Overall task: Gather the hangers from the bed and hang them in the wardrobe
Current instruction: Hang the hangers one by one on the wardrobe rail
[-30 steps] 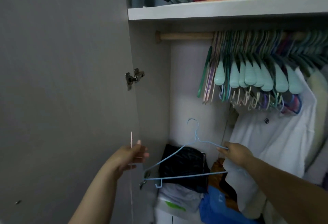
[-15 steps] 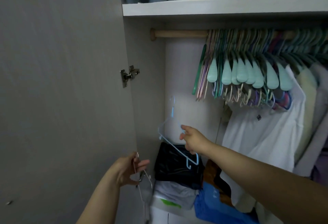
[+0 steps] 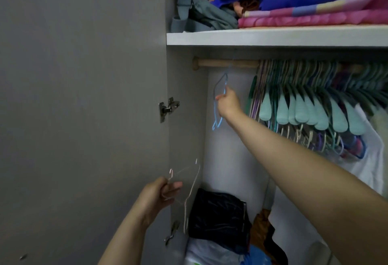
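Note:
My right hand (image 3: pixel 227 102) pinches a thin light-blue wire hanger (image 3: pixel 218 105), raised just below the wooden rail (image 3: pixel 226 63) in the wardrobe's left part; the hanger's hook reaches up to the rail, blurred, so whether it rests on it is unclear. Lower left, my left hand (image 3: pixel 161 191) grips a thin pale pink wire hanger (image 3: pixel 191 193) beside the open grey door (image 3: pixel 84 117). Several mint, pink and purple hangers (image 3: pixel 310 105) crowd the rail to the right.
A white shelf (image 3: pixel 273 38) above the rail carries folded pink and blue bedding and a grey bag. A white shirt (image 3: pixel 369 159) hangs at the right. Dark folded clothes (image 3: pixel 218 216) and bags lie on the wardrobe floor. A metal hinge (image 3: pixel 168 108) sits on the door.
My right hand has lifted the blue hanger from waist height up to the rail, turning it edge-on. My left hand stays low with the pink hanger. The view has tilted upward.

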A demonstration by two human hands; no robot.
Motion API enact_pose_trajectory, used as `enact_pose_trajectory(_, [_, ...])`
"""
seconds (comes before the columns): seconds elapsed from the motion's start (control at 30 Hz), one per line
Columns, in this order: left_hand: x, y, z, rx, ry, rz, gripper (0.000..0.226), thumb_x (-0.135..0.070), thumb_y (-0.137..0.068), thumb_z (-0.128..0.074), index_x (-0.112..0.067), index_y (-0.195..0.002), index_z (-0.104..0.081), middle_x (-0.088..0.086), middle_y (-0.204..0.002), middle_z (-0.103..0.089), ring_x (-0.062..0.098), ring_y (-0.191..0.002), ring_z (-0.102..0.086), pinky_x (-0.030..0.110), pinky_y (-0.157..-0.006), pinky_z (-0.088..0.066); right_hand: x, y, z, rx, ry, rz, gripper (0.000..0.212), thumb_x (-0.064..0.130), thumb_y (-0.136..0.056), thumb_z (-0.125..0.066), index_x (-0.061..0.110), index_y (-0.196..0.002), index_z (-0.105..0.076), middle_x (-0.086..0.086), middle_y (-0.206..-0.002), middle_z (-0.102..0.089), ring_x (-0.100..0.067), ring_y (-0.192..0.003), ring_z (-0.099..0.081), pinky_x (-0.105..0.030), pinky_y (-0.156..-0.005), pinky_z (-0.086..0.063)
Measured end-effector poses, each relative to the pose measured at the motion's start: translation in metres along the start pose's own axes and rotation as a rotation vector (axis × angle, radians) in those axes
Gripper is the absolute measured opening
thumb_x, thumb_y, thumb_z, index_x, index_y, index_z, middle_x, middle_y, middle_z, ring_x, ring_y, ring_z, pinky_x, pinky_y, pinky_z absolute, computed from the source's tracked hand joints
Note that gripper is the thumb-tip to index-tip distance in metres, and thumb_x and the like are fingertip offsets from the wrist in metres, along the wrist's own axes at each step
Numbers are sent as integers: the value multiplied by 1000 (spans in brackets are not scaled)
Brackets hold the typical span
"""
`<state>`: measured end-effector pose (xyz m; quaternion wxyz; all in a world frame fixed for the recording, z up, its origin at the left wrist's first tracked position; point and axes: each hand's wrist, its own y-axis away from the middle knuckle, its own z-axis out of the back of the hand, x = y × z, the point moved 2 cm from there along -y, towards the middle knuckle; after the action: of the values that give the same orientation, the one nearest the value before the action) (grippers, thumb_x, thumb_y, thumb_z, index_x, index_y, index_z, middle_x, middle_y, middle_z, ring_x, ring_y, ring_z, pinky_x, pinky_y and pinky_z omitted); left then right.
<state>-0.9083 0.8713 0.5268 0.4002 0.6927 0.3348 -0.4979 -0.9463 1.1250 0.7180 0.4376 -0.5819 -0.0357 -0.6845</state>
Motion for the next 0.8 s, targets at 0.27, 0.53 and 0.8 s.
enact_pose_trajectory(0.27, [-40,-2,-10,-18,240,-184,44,-10,-91,-34,-17,-49,-42,3,-85,-76,24,-88,-71,37,-84,-49,-10,-49,-9,74,302,-31,41,6,-89,-47,-2,-130,-46,-27,-125,-57,-41,-112,-57,-37,-88,-48])
enact_pose_trajectory(0.53, [-44,8,6,-33,447,-288,57,-13,-91,-31,-22,-35,-41,8,-110,-68,31,-101,-67,42,-85,-50,-49,-34,15,-182,63,-187,43,1,-89,-44,2,-132,-46,-22,-124,-58,-37,-110,-59,-38,-92,-47])
enact_pose_trajectory(0.8, [-32,14,13,-23,511,-218,53,-15,-87,-32,-23,-34,-33,8,-99,-76,31,-99,-70,43,-84,-52,-61,37,41,-127,535,93,66,0,-84,-46,3,-146,-24,-22,-156,-15,-38,-143,-17,-43,-115,-22])
